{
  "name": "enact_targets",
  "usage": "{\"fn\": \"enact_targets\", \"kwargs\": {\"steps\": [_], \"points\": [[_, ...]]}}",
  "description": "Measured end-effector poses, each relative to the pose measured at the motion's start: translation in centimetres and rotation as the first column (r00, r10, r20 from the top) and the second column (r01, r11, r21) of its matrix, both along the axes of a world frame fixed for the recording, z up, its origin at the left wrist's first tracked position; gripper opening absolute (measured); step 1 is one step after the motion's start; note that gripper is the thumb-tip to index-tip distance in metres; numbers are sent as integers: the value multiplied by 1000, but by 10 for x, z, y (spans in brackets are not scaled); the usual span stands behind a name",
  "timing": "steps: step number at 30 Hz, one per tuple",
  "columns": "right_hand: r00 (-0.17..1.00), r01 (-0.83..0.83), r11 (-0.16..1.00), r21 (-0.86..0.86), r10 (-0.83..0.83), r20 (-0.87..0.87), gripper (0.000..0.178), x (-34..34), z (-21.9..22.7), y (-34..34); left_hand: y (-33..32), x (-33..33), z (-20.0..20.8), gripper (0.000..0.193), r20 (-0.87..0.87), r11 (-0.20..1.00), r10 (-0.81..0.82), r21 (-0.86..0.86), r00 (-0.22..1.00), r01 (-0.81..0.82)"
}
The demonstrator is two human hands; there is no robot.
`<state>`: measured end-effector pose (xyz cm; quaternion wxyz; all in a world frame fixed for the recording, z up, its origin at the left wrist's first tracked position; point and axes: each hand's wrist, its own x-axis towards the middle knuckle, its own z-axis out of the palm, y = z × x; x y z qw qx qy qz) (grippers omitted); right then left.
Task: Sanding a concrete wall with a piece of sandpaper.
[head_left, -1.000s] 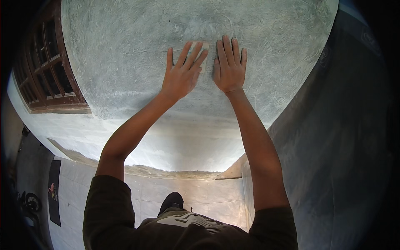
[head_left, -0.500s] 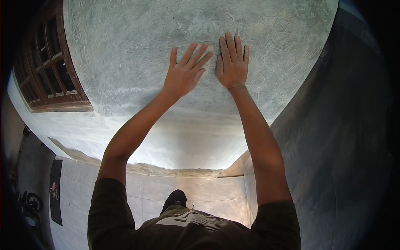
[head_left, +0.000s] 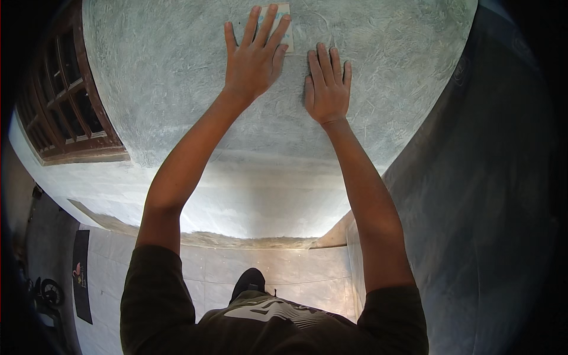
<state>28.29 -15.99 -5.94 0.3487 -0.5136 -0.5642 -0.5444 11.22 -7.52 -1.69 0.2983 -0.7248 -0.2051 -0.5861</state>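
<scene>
Flat against a rough grey-green plastered wall, my left hand spreads its fingers over a small pale sheet. The sheet looks like sandpaper with its printed backing toward me; its right edge shows beside my index finger and thumb, while my fingers cover much of the rest. Lower and to the right, my right hand rests palm-down on the bare plaster, fingers stretched out, with nothing in it. Both arms reach forward at full length.
A brown wooden window frame with dark panes is set in the wall at left. Pale tiled floor lies below, with a dark mat and a parked motorcycle's wheel at far left. A dark surface rises at right.
My left hand has slid up the wall and slightly left, carrying the pale sheet with it. My right hand has barely moved.
</scene>
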Motion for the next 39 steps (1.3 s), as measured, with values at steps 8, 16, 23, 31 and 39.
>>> {"fn": "enact_targets", "kwargs": {"steps": [8, 16, 23, 31, 39], "points": [[1000, -2, 1000, -2, 2, 7, 54, 5, -3, -4, -5, -4, -38, 57, -204, 999, -6, -38, 979, -2], [999, -40, 999, 10, 40, 1, 55, 3, 2, -3, -9, -4, -89, 57, -326, 995, -14, -100, 945, -20], [1000, -28, 999, -32, 29, 7, 54, 3, -3, -3, -7, -1, -28, 63, -103, 999, -28, -35, 994, 25], [999, -42, 999, -8, 42, 11, 55, 6, -3, -1, -1, -10, -24, 61, -221, 999, -51, -20, 974, 48], [999, -34, 999, -30, 33, -10, 54, 9, -2, -7, 1, -8, -78, 58, -303, 1000, 7, -24, 953, -15]]}}
